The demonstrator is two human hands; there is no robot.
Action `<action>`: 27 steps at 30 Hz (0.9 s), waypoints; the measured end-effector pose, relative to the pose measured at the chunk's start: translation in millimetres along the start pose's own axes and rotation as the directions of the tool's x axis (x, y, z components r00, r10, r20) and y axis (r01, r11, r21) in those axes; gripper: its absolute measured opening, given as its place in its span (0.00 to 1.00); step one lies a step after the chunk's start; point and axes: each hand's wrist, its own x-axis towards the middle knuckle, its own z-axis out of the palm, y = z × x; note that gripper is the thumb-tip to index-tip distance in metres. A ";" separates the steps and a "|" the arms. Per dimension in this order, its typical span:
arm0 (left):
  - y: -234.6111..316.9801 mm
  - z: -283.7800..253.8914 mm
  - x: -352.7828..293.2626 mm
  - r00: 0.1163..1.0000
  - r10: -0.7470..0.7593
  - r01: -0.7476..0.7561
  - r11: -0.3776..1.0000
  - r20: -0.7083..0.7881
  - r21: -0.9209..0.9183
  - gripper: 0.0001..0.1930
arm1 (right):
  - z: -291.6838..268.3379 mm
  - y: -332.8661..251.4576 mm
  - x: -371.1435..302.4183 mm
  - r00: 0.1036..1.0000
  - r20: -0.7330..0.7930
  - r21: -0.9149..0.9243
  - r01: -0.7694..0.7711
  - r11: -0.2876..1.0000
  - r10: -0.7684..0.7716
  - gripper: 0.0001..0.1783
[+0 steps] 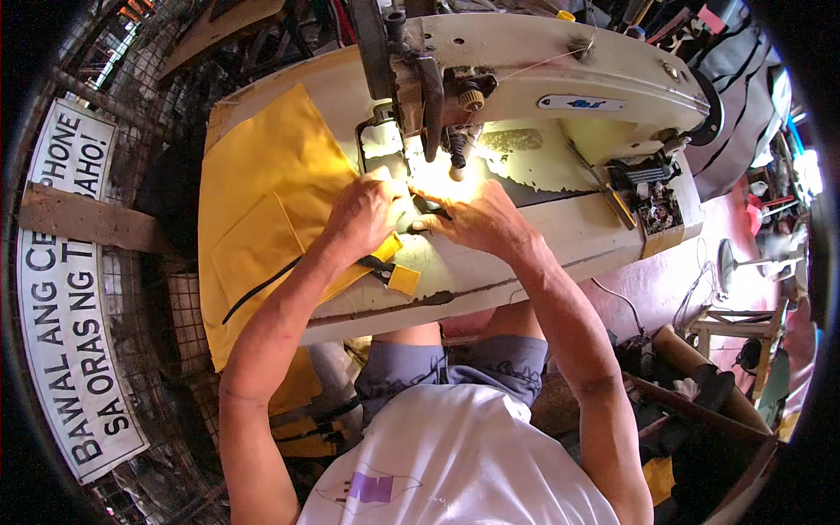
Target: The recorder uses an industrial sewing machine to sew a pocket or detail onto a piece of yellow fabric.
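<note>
Under the head of a cream sewing machine (560, 44), both hands meet in bright lamp glare. My left hand (367, 214) is closed, its fingers curled beside the presser and needle area; what it grips is washed out. My right hand (484, 217) is bent inward with thumb and fingers together around a small dark piece that I cannot make out. Large yellow fabric (271, 184) with a sewn-on patch and a black cord-like edge spreads left of my left hand. Small yellow tabs (403, 280) joined to black strap lie just below my left wrist.
A screwdriver (621, 210) with a yellow handle rests on the machine bed at right, next to a tray (661, 214) of small metal parts. A wire mesh wall with a white sign (79, 350) stands at left. On the floor at right is a fan (728, 261).
</note>
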 end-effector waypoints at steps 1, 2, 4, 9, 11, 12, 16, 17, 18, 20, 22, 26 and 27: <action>-4.2 -3.1 2.9 0.998 -0.064 0.065 0.993 -0.016 0.097 0.09 | 1.8 0.4 1.4 1.000 -0.021 0.008 0.011 1.000 -0.011 0.28; -8.3 -4.9 6.8 0.991 -0.126 0.130 0.973 -0.037 0.191 0.09 | 3.5 0.7 2.0 0.999 -0.040 0.015 0.022 1.000 -0.021 0.29; -21.2 -10.9 26.0 0.999 -0.003 0.011 0.974 -0.037 0.227 0.11 | 6.8 0.9 5.4 0.993 -0.103 0.006 0.050 0.999 -0.050 0.30; -29.5 -6.6 60.8 0.983 -0.181 0.177 0.962 -0.001 0.206 0.09 | 3.1 -5.1 10.0 0.995 -0.084 -0.033 0.053 0.998 -0.056 0.32; -30.4 -5.0 68.1 0.952 -0.304 0.305 0.928 -0.036 0.214 0.09 | -9.2 -9.7 -0.8 0.997 -0.063 0.076 0.055 0.996 -0.050 0.32; -31.5 -4.1 70.0 0.953 -0.300 0.300 0.933 -0.031 0.198 0.09 | -19.9 -9.9 -11.3 0.988 0.110 0.068 -0.120 0.990 0.112 0.32; -44.3 0.2 69.0 0.985 -0.084 0.111 0.976 -0.150 0.188 0.10 | -106.4 32.2 -79.5 0.806 -0.241 0.246 -0.489 0.837 0.541 0.21; -48.5 2.0 68.2 0.989 -0.081 0.103 0.979 -0.128 0.176 0.09 | -130.2 58.2 -91.2 0.634 -0.452 0.343 -0.526 0.778 0.628 0.18; -52.4 3.5 67.7 0.991 -0.092 0.108 0.979 -0.100 0.173 0.08 | -165.3 91.2 -104.0 0.509 -0.647 0.123 -0.666 0.736 0.568 0.18; -58.7 5.3 66.5 0.992 -0.029 0.054 0.979 -0.125 0.197 0.07 | -223.0 169.1 -113.1 0.385 -0.850 -0.023 -0.708 0.706 0.359 0.24; -62.4 4.5 65.4 0.992 0.083 -0.058 0.971 -0.097 0.231 0.08 | -261.0 246.6 -111.8 0.362 -0.884 -0.076 -0.736 0.672 0.297 0.25; -60.0 4.5 66.5 0.988 0.089 -0.057 0.967 -0.124 0.247 0.11 | -264.1 332.3 -133.7 0.484 -0.672 -0.191 -0.845 0.500 0.560 0.26; -58.7 5.6 66.8 0.981 0.133 -0.095 0.965 -0.142 0.246 0.11 | -252.6 341.1 -142.1 0.456 -0.723 -0.125 -0.825 0.551 0.518 0.27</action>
